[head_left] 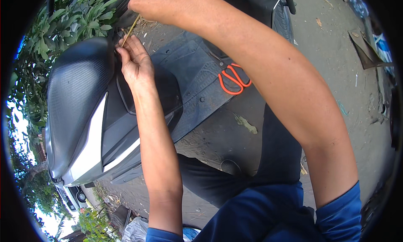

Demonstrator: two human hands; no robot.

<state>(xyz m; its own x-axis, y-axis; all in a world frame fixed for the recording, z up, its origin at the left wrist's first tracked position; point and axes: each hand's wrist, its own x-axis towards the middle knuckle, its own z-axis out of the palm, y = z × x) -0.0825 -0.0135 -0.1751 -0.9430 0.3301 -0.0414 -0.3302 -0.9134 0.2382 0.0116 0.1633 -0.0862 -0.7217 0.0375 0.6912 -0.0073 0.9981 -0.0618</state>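
A thin yellow-brown strip (131, 29) runs slantwise between my hands, beside the front end of a black scooter seat (82, 69). My left hand (137, 65) is palm up, with the strip's lower end pinched between thumb and fingers. Higher up, my right hand (153, 6) is closed at the strip's upper end; its fingertips are turned away and partly cut off by the picture's top edge. Orange-handled scissors (230, 81) lie on the scooter's dark footboard (189, 88), their blades partly in shadow and near my right forearm.
The scooter's black and white side panel (94, 132) stands close to my left forearm. Leafy branches (79, 17) hang beyond the seat. A dry leaf (247, 124) lies on the dirt ground by my legs. At lower left are a parked vehicle (74, 196) and a plastic bag (136, 230).
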